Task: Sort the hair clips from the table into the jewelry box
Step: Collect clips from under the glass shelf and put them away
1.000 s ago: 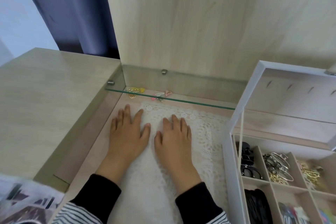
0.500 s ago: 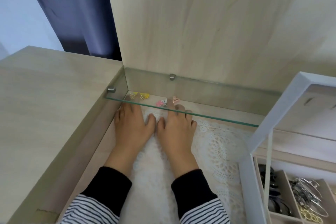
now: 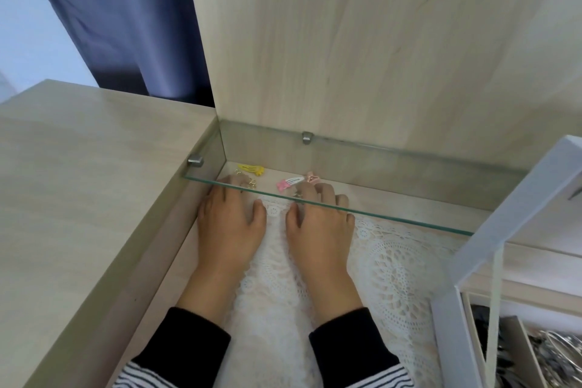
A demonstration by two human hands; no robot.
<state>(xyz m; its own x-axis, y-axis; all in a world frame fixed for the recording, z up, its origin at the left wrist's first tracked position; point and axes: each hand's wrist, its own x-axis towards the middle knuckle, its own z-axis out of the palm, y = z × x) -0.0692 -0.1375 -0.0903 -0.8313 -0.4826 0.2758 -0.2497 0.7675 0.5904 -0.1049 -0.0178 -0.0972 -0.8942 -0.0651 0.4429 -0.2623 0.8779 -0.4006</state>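
Several small hair clips [image 3: 251, 169], yellow, pink, gold

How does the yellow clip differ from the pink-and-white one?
The yellow clip is one colour and lies farther back, near the corner; the pink-and-white clip is two-toned and lies nearer, beside the right hand. Both lie flat under the glass shelf.

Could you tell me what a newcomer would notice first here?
The left hand and right hand lie flat, palms down, fingertips under a glass shelf. Just beyond them lie a yellow clip and a pink-and-white clip. The open jewelry box stands at far right.
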